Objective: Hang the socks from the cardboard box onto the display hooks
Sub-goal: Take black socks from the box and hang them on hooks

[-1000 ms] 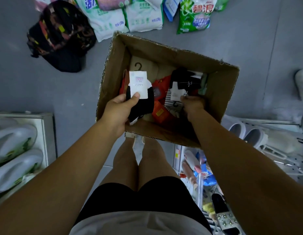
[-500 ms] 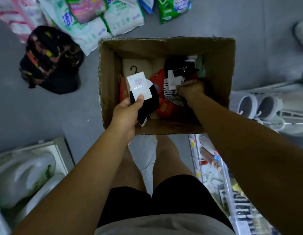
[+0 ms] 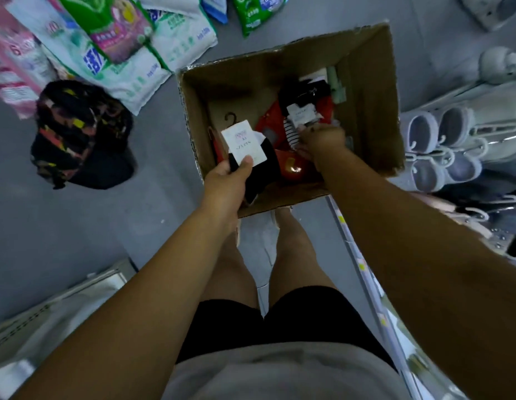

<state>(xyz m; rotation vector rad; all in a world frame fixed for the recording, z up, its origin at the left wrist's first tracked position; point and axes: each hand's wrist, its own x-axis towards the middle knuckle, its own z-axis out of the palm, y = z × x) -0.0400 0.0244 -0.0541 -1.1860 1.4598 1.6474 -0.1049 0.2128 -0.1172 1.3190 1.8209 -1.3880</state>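
The black socks (image 3: 266, 166) sit in the grip of the left hand (image 3: 225, 180), held over the near left corner of the cardboard box (image 3: 366, 82). The thumb presses on the lower edge of their white card (image 3: 245, 144) and the fingers curl behind the fabric, with the small black hanger hook (image 3: 230, 118) pointing away from the person. The right hand (image 3: 323, 140) is down inside the box with its back to the camera. Its fingers curl into the pile, and its grip closes on the striped socks (image 3: 290, 131) just under their own white label (image 3: 301, 115). Red socks (image 3: 291, 167) lie between the two hands, and more dark pairs are heaped toward the far right corner. Both forearms reach straight forward and down from the body, the left wrist crossing the box's near wall. The box stands on the grey floor (image 3: 164, 197), open at the top, with bare cardboard showing in its far left part. A dark patterned backpack (image 3: 77, 134) lies well to the left, detergent bags (image 3: 121, 39) lie beyond it, and white shoes (image 3: 441, 145) hang just beside the box's right wall.
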